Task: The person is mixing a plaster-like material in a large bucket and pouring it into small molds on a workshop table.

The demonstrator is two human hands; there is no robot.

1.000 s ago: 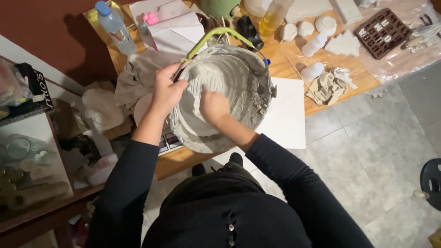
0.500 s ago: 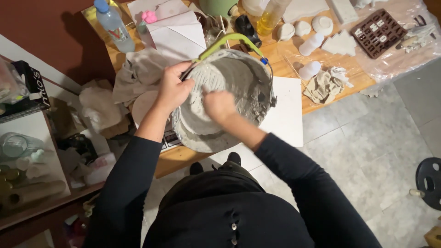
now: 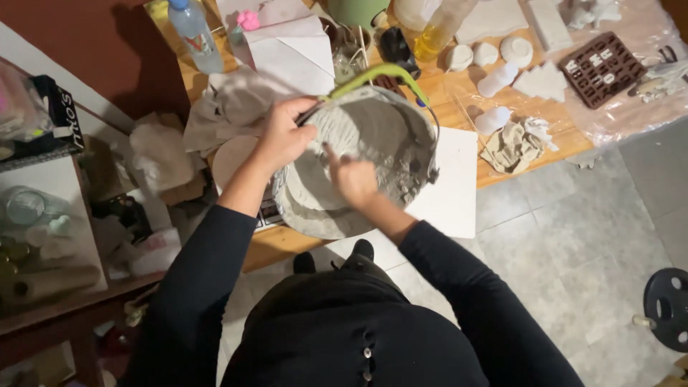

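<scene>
Your left hand [image 3: 283, 140] has its fingers curled tight over the left rim of the grey bucket [image 3: 387, 132], which sits tilted toward you at the tabletop's [image 3: 459, 93] near edge, its green handle [image 3: 369, 75] arching over the far rim. Your right hand [image 3: 352, 179] is down inside the bucket, fingers loosely bent against the grey-smeared wall; you cannot tell whether it grips anything. A white board [image 3: 451, 193] lies just right of the bucket, overhanging the near edge, and a water bottle [image 3: 193, 29] stands near the far-left corner.
</scene>
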